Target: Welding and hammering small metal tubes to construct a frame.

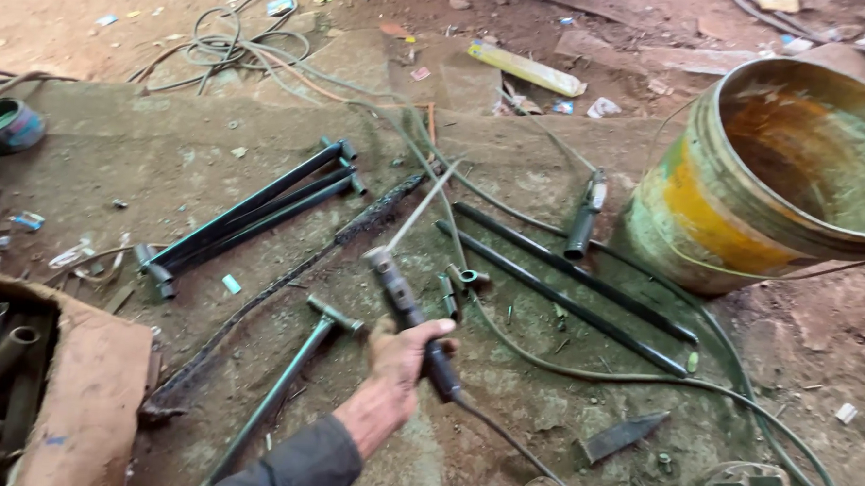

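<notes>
On a grimy concrete slab (213, 156) strewn with scrap, we clench our right hand (400, 360) around the dark handle of a welding electrode holder (412, 315), its thin grey rod (424, 206) angled up over the small metal fittings (458, 283) and long black steel bars (567, 288). Our left hand is out of view. The trailing cable (582, 371) loops near the rusty yellow bucket (776, 171); we judge it could snag and jerk the rod off its mark.
</notes>
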